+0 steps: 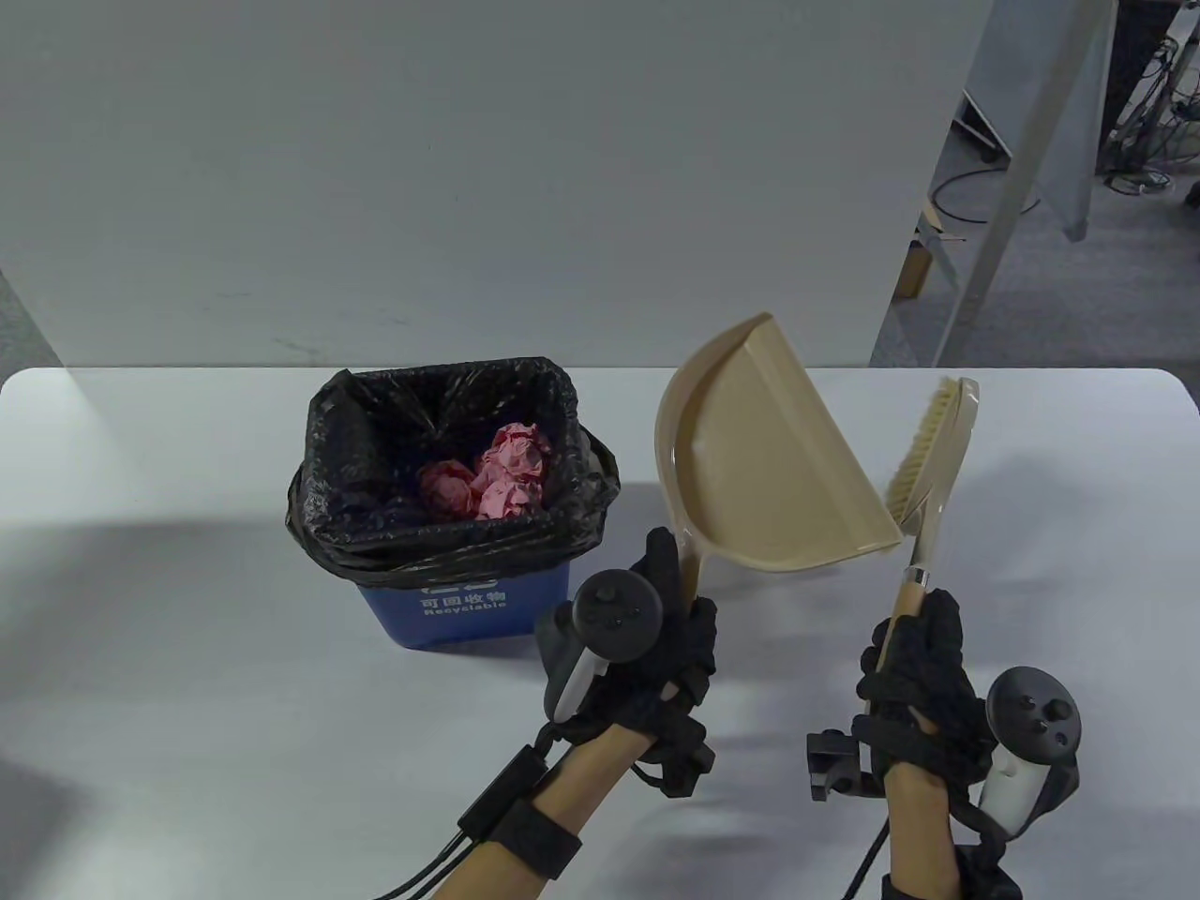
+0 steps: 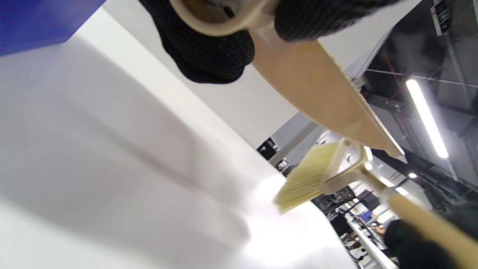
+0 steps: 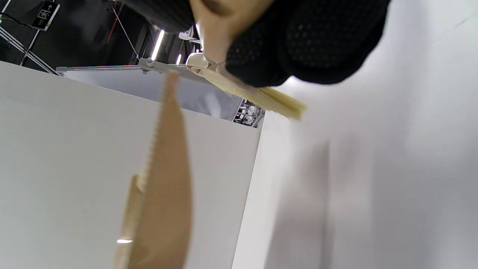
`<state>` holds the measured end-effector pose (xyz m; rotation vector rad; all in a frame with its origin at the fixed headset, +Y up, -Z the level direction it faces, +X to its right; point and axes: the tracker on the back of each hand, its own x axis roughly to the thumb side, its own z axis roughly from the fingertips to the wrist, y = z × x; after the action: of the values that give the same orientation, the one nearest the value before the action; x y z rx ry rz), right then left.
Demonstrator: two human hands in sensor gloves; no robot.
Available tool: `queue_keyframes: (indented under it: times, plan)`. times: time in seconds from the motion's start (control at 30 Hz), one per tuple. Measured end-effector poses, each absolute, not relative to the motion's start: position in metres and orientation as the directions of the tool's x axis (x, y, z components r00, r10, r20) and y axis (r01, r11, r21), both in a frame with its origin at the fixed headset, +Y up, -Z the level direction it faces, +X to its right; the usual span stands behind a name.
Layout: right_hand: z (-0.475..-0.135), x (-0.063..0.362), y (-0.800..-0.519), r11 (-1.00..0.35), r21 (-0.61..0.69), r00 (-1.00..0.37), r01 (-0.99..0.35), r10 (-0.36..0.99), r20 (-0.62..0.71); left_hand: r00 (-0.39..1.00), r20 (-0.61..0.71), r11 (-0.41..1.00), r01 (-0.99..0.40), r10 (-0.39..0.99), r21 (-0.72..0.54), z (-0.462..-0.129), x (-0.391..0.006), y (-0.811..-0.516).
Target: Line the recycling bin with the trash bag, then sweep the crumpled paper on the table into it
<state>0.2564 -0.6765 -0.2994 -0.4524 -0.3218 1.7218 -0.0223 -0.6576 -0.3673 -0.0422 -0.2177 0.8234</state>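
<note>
The blue recycling bin (image 1: pixel 450 614) stands on the table's left half, lined with a black trash bag (image 1: pixel 342 450). Several pink crumpled paper balls (image 1: pixel 502 473) lie inside it. My left hand (image 1: pixel 656 647) grips the handle of a tan dustpan (image 1: pixel 759 469), held up above the table to the right of the bin, its pan empty. My right hand (image 1: pixel 914 670) grips the wooden handle of a hand brush (image 1: pixel 933 450), bristles facing left towards the dustpan. The left wrist view shows the dustpan's underside (image 2: pixel 317 89) and the brush (image 2: pixel 310 175). The right wrist view shows the dustpan (image 3: pixel 164 179) edge-on and the bristles (image 3: pixel 272 101).
The white table (image 1: pixel 187 703) has a rounded far edge against a grey wall panel (image 1: pixel 469 169). A slanted metal post (image 1: pixel 1012 187) and floor cables (image 1: pixel 1144 112) lie beyond the table at the back right.
</note>
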Motion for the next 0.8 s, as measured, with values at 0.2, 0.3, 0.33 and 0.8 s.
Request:
queue_keyframes:
  times: [0.2, 0.3, 0.33, 0.8]
  plan:
    - [-0.301, 0.254, -0.678, -0.222, -0.439, -0.185, -0.871, 0.975, -0.126, 0.627, 0.026, 0.614, -0.752, 0.779, -0.240, -0.386, -0.029, -0.699]
    - [-0.302, 0.251, -0.677, -0.241, -0.429, -0.207, -0.870, 0.970, -0.127, 0.613, -0.006, 0.587, -0.759, 0.790, -0.283, -0.390, -0.031, -0.713]
    - [-0.302, 0.250, -0.677, -0.248, -0.427, -0.214, -0.870, 0.968, -0.127, 0.623, -0.009, 0.594, -0.750, 0.783, -0.291, -0.391, -0.031, -0.715]
    - [-0.308, 0.231, -0.680, -0.355, -0.357, -0.326, -0.864, 0.935, -0.141, 0.660, -0.052, 0.603, -0.713, 0.750, -0.359, -0.399, -0.024, -0.731]
